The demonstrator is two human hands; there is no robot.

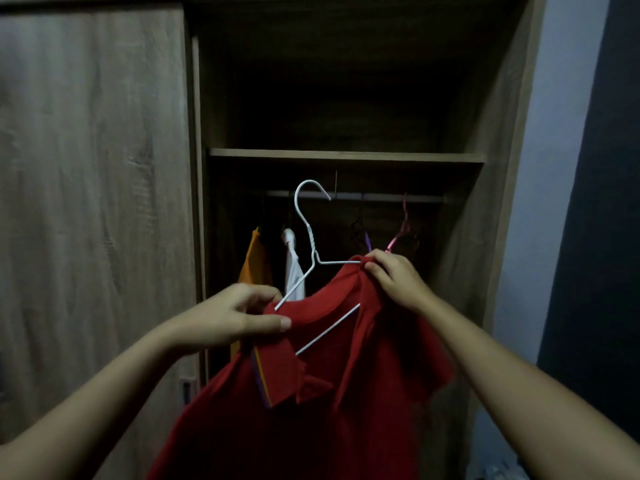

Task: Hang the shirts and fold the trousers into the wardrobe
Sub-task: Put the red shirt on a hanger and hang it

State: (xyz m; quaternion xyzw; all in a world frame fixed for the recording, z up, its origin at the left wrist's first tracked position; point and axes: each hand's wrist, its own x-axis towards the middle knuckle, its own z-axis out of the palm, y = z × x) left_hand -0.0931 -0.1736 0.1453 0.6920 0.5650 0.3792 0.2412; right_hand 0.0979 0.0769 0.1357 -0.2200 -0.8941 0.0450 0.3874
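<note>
Red shirt (363, 393) is up in both your hands, in front of the open side of the wardrobe (502, 168) and below the shelf (346, 155).

Room: dim. Wood-grain sliding door (93, 168) covers the left half. Blue-grey wall (554, 168) on the right, with a darker strip beyond it; can't tell what that is.

Inside: the rail (381, 196) runs left-right just under the shelf. An orange garment (256, 261) and a white garment (294, 271) hang at the left. A pink hanger (403, 220) and a dark hanger (358, 226) hang at the right.

Shirt orientation: long axis roughly vertical, collar end up at your hands, body hanging down past the bottom edge of view. Collar flap has a purple and yellow stripe.

White hanger (310, 237) is partly inside the neck. Hook is up, its opening facing right, stem leaning left. The shoulder line runs from low at your left to high at your right. The hook overlaps the rail in view; can't tell if it touches.

Grip: your left hand (239, 313) pinches the shirt's left shoulder edge between thumb and fingers, at the hanger's left arm. Your right hand (398, 278) has fingers curled, pinching bunched fabric at the hanger's right end.
</note>
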